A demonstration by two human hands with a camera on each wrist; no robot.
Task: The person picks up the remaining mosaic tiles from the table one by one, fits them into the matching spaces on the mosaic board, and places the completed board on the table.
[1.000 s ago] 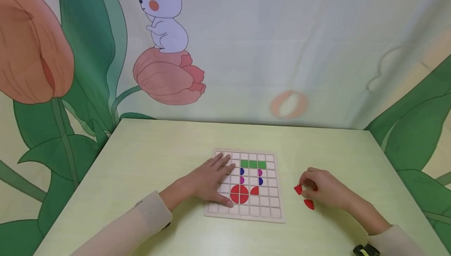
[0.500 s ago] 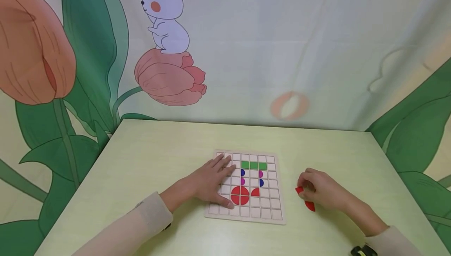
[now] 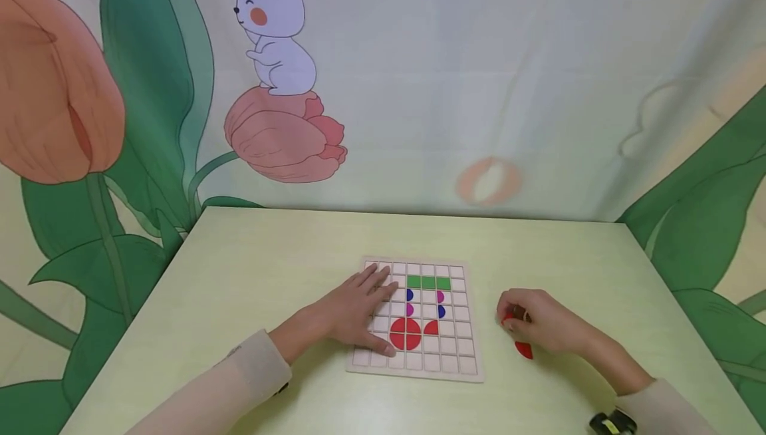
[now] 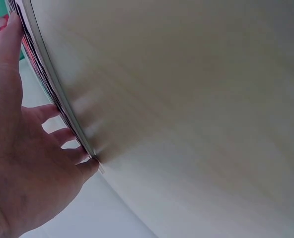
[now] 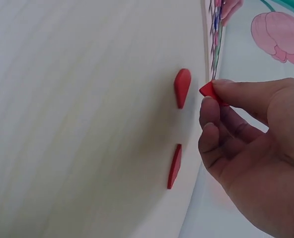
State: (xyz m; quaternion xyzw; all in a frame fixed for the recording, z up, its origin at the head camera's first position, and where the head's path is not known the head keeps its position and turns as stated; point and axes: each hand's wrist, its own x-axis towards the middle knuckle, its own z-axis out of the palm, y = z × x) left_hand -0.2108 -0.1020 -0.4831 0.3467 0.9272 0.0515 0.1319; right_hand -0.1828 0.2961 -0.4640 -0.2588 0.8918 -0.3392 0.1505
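Observation:
A square wooden grid board [image 3: 413, 374] lies on the table, its cells holding green squares [image 3: 428, 283], blue and magenta half circles, and red quarter circles [image 3: 405, 334]. My left hand [image 3: 358, 307] rests with spread fingers on the board's left side; in the left wrist view the same hand [image 4: 33, 148] reaches along its edge. Right of the board, my right hand [image 3: 541, 320] pinches a red piece [image 5: 207, 90] between thumb and fingertips. Two more red pieces lie beside that hand in the right wrist view, one rounded [image 5: 182, 87], one seen edge-on [image 5: 174, 167].
The pale table [image 3: 287, 242] runs back to a printed cloth [image 3: 407, 89] with a rabbit and tulips. A dark band [image 3: 613, 423] sits at my right wrist, by the sleeve.
My right hand has shifted slightly left, its fingers closing over a red piece that showed more openly before. The left hand stays in place on the board.

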